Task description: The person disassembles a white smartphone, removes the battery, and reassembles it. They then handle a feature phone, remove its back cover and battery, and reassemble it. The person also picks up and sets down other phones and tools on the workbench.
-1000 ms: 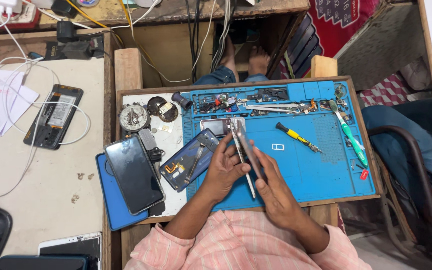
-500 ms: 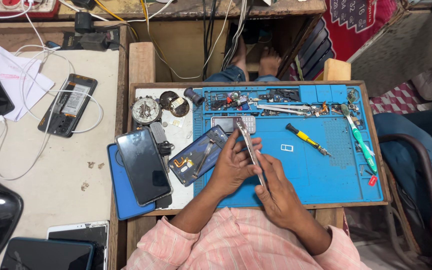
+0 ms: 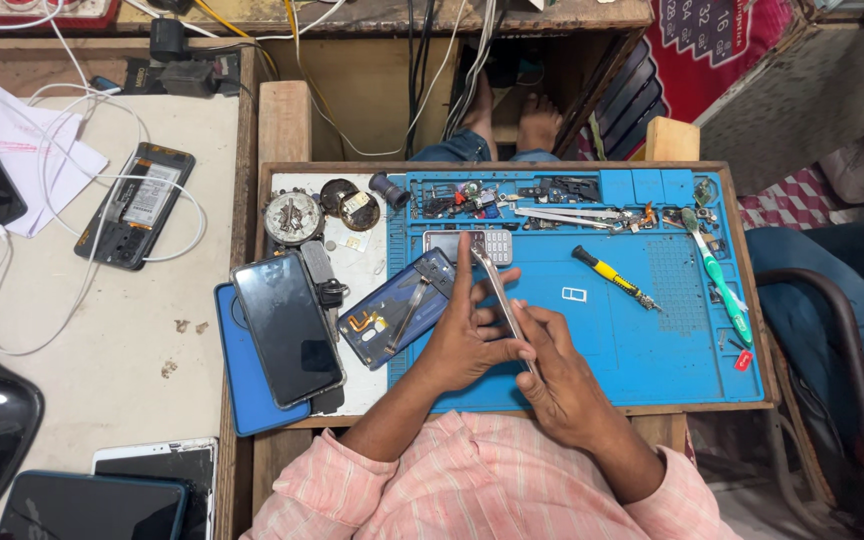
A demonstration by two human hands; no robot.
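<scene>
**Head view: both hands hold a thin phone frame on edge over the blue mat**

The left hand (image 3: 464, 335) is mostly open. Its index finger is stretched straight up along the left side of the thin phone frame (image 3: 497, 290), and the other fingers are curled loosely around the lower part of it. The thumb presses against the frame from the right side, near the middle. The right hand (image 3: 560, 375) is more closed: its fingers are bent together and they grip the lower end of the same frame, so the two hands touch each other there. I cannot tell exactly which fingertips of the right hand press the frame, because the knuckles hide them.

The frame stands on its edge, tilted a little to the left at the top, and it is seen as a narrow grey strip. It lies between the two hands, above the blue work mat (image 3: 652, 340), near the middle of the wooden tray.

Just left of the left hand lies an opened phone back (image 3: 397, 310) with an orange flex cable. Further left a black phone (image 3: 287, 330) rests on a blue case (image 3: 242, 390). To the right of the hands, well apart, lie a yellow screwdriver (image 3: 614, 277) and a green toothbrush (image 3: 720, 280). A small keypad phone (image 3: 472, 243) lies just above the top of the frame.
</scene>
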